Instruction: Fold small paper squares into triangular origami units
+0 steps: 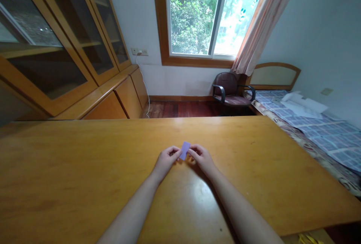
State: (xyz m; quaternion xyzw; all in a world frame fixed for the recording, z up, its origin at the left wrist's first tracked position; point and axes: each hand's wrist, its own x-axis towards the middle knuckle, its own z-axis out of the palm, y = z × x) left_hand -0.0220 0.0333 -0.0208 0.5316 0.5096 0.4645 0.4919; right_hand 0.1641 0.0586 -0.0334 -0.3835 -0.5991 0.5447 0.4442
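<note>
1. Our left grip (166, 159) and right grip (200, 157) pinch a purple card (185, 150) between them at the middle of the bench (70, 168), so neither can cross inward past the other.
2. Open wood lies to the left, to the right and ahead of both, and we could sweep there freely.
3. The bed (324, 134) runs just beside the bench's right edge; the cabinet (84, 67) and chair (229, 91) stand well apart beyond the far edge.

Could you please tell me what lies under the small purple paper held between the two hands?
The wooden table lies beneath the purple paper. The left hand and right hand pinch it, their fingers covering its lower edges and the spot directly below.
</note>
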